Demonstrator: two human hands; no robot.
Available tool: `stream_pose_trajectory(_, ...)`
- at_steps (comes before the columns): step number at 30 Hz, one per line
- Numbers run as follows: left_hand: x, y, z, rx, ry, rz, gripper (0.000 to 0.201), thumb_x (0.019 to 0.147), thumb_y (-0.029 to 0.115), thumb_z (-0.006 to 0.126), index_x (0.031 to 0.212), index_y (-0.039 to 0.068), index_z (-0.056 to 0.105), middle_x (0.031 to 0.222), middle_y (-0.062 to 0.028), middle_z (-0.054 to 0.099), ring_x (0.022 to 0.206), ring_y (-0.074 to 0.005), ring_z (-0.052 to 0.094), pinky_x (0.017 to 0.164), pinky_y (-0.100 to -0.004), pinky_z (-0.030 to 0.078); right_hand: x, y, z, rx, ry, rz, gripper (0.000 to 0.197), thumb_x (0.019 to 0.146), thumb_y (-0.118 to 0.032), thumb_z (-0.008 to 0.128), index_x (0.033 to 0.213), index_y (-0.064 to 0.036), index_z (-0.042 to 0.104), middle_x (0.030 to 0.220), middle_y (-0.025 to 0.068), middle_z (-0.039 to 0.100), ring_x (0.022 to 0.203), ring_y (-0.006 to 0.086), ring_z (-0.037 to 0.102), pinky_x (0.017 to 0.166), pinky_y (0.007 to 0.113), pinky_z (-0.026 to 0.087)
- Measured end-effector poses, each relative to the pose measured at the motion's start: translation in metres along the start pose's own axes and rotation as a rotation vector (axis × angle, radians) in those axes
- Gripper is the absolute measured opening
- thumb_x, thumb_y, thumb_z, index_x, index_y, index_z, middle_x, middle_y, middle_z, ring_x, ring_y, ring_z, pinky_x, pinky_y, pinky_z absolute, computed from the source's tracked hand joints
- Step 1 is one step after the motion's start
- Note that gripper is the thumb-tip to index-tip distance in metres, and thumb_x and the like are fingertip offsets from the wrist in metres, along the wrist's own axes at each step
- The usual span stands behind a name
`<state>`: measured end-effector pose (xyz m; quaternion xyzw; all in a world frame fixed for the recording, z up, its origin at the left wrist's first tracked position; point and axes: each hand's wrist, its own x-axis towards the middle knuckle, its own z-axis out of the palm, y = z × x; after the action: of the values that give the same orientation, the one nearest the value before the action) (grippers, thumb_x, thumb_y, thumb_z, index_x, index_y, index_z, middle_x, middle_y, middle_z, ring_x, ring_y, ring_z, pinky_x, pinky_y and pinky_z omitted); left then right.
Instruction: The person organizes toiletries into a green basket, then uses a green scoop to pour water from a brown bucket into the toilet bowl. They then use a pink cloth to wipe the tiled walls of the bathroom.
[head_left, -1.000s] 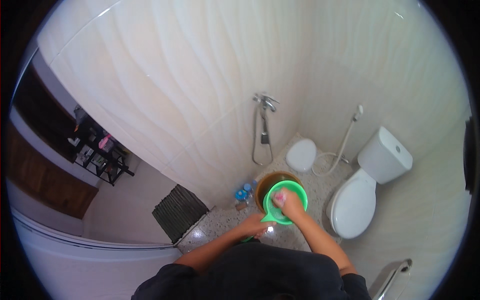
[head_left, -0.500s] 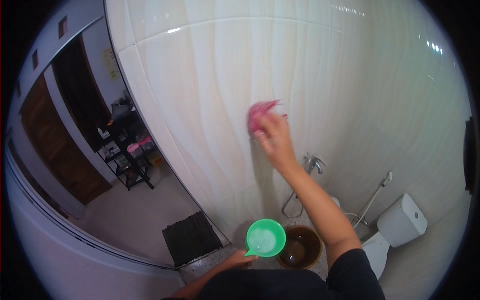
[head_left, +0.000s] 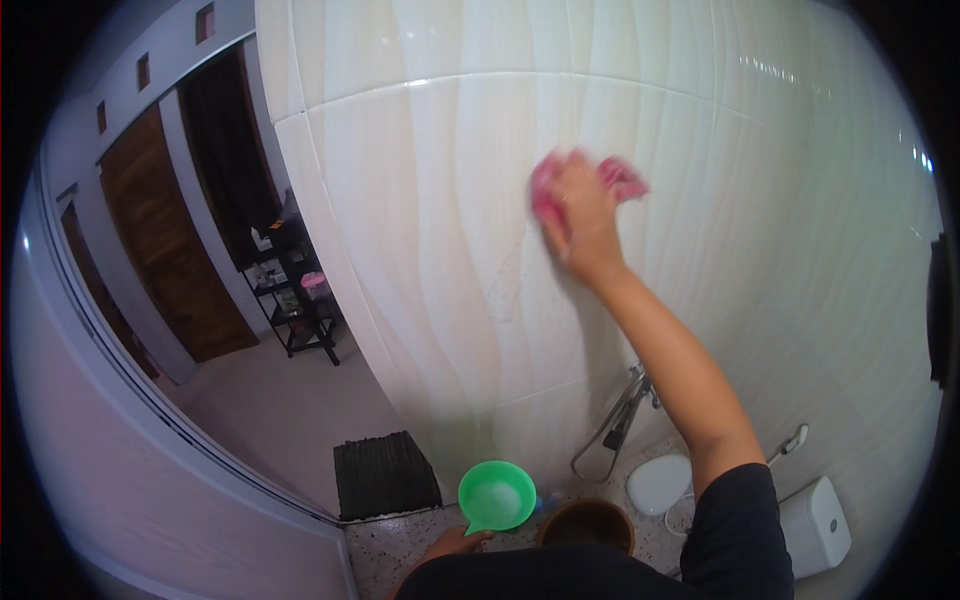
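My right hand (head_left: 588,218) is raised against the pale streaked tile wall (head_left: 440,230), its fingers pressing a crumpled pink cloth (head_left: 626,180) to the surface. The hand and cloth are slightly blurred. A faint wet, soapy-looking streak marks the tiles just below and left of them. Low down, my left hand (head_left: 456,543) grips the short handle of a green plastic dipper (head_left: 497,497), held upright with whitish, sudsy liquid inside. Part of that hand is hidden by my dark shirt.
A brown tub (head_left: 588,520) stands on the speckled floor, partly covered by my body. Beyond it are a wall tap with hose (head_left: 625,410), a round white lid (head_left: 660,484) and a toilet tank (head_left: 815,525). Left, a dark mat (head_left: 385,472) lies by the doorway, with a black shelf rack (head_left: 300,315) outside.
My right hand has slid the pink cloth higher up the wall, and a wet streak shows beneath it. The view has shifted; my left hand still holds the dipper low.
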<state>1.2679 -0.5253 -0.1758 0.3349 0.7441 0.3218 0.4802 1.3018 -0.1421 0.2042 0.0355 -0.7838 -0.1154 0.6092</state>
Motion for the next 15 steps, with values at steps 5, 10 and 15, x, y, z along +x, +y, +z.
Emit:
stream_pose_trajectory(5, -0.008, 0.034, 0.024, -0.108, 0.039, -0.193, 0.056, 0.081, 0.057, 0.062, 0.102, 0.006, 0.066, 0.080, -0.0088, 0.065, 0.075, -0.0178, 0.061, 0.070, -0.0316, 0.046, 0.048, 0.044, -0.028, -0.229, 0.390, 0.046, 0.038, 0.083, -0.012, 0.064, 0.119, -0.0067, 0.056, 0.127, 0.0175, 0.050, 0.119, 0.0359, 0.044, 0.100, 0.051, 0.034)
stream_pose_trajectory(10, -0.011, 0.029, 0.051, -0.114, 0.079, -0.174, 0.056, 0.082, 0.058, 0.060, 0.109, 0.009, 0.065, 0.089, -0.0106, 0.066, 0.085, -0.0218, 0.063, 0.079, -0.0335, 0.047, 0.099, 0.032, -0.036, 0.324, 0.358, 0.059, 0.036, 0.083, -0.002, 0.057, 0.118, -0.0063, 0.058, 0.119, 0.0120, 0.058, 0.111, 0.0317, 0.053, 0.096, 0.044, 0.037)
stream_pose_trajectory(15, 0.015, -0.070, 0.067, 0.096, 0.040, -0.102, 0.067, 0.081, 0.070, 0.049, 0.130, 0.024, 0.056, 0.115, -0.0142, 0.062, 0.106, -0.0274, 0.059, 0.094, -0.0350, 0.042, 0.092, -0.012, -0.007, 0.081, 0.072, -0.224, 0.031, 0.088, -0.015, 0.057, 0.118, -0.0211, 0.061, 0.132, -0.0007, 0.053, 0.125, 0.0288, 0.045, 0.098, 0.063, 0.029)
